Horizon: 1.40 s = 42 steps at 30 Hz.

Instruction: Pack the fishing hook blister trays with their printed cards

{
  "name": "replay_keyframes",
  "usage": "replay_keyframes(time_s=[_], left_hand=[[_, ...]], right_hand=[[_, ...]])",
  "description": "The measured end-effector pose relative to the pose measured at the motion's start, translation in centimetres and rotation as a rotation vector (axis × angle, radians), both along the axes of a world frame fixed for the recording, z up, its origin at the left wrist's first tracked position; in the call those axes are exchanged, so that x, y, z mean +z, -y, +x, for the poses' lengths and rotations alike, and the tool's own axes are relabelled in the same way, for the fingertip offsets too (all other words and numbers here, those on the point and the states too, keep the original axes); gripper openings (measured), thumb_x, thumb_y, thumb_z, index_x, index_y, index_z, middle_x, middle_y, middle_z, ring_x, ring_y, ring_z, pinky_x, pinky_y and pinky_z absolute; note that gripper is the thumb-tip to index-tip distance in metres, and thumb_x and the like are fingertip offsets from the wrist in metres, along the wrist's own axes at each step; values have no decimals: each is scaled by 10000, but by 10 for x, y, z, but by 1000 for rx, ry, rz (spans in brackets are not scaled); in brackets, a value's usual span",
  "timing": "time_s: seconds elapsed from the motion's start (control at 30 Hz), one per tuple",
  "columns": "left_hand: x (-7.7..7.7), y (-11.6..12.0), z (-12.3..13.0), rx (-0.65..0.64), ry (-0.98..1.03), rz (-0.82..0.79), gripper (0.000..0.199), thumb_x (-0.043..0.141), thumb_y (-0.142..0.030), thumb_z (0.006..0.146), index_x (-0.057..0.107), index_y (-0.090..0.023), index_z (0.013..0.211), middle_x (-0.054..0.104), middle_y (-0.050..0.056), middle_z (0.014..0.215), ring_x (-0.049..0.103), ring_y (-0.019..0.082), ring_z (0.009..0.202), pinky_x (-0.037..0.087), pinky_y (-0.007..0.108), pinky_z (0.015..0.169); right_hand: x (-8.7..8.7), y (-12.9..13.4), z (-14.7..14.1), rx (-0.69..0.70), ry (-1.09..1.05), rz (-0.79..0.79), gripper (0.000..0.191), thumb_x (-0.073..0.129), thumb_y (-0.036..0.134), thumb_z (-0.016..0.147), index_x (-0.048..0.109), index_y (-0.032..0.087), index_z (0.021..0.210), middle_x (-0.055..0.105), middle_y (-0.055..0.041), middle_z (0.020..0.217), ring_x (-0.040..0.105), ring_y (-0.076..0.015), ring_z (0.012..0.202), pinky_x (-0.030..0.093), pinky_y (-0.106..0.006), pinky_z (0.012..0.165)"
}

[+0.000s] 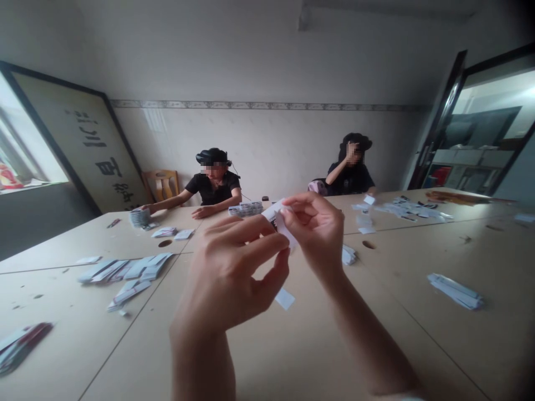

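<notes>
Both of my hands are raised over the table in the middle of the view, fingers closed on a small white paper piece [286,227] with dark print. My left hand [238,267] pinches its lower left side. My right hand [315,228] holds its upper edge between thumb and fingers. A loose white piece [285,299] lies on the table below my hands. Behind my right wrist sits a small white stack [348,255], partly hidden.
Across the table [137,334] sit two people [215,186] [351,172]. Paper strips [125,268] lie at left, a bundle [25,342] at near left, another [455,291] at right, and scattered pieces [412,209] at far right. Stacks [246,209] stand at the far edge.
</notes>
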<state>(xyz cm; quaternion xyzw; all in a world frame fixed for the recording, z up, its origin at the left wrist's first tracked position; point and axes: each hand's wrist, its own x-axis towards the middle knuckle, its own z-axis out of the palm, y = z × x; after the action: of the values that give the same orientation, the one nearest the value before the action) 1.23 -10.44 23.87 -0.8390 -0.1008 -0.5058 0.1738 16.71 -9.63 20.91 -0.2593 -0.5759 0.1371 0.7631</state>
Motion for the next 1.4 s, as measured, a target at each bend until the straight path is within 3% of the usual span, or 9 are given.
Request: replay_keyframes(time_s=[0.2,0.57,0.73,0.9,1.17,1.3,1.4], left_hand=[[0,-4,3,-35,-35,-72,161,654,-33,682,615,-181,731,596,-18,707,442,104,595,381,298,571],[-2,-8,2,-119,-6,-60,301,619,5,625,646,-196,847,624,-29,762,452,94,615,386,280,590],[-1,-8,4,-118,-21,-84,264,621,-4,636,647,-180,831,598,-28,732,449,94,618,391,279,588],[1,-8,4,-113,7,-99,130,691,-63,736,653,-169,800,579,-35,672,465,79,583,392,255,550],[-1,-2,-4,-70,55,-58,174,749,-54,735,691,-194,818,608,-52,655,509,75,576,431,254,564],[-1,-3,-5,-39,60,-47,161,747,-83,760,707,-214,843,634,-46,667,526,84,572,448,274,573],[-1,-5,-6,-32,38,-27,158,745,-88,775,710,-222,851,647,-46,675,563,89,597,469,277,602]], right_hand=[[-3,-1,0,96,-13,-68,117,708,173,835,706,221,941,726,14,781,661,-111,609,498,-206,503],[-3,-1,-7,180,-24,-98,119,709,144,826,641,222,885,677,39,721,631,-102,594,512,-228,561],[-5,-4,-8,126,4,-61,80,701,178,851,633,216,834,645,39,718,618,-98,622,498,-232,585],[-7,-6,-8,131,96,-17,76,636,174,894,653,213,832,634,34,729,595,-95,640,480,-233,586],[-6,-5,-4,169,106,16,139,621,85,790,594,220,769,580,48,719,531,-90,578,436,-238,532],[-2,-4,-3,82,179,47,167,608,99,809,647,217,698,634,19,719,582,-127,695,473,-272,632],[-3,-5,-3,67,199,68,160,619,105,823,701,221,749,683,2,786,623,-144,761,493,-287,679]])
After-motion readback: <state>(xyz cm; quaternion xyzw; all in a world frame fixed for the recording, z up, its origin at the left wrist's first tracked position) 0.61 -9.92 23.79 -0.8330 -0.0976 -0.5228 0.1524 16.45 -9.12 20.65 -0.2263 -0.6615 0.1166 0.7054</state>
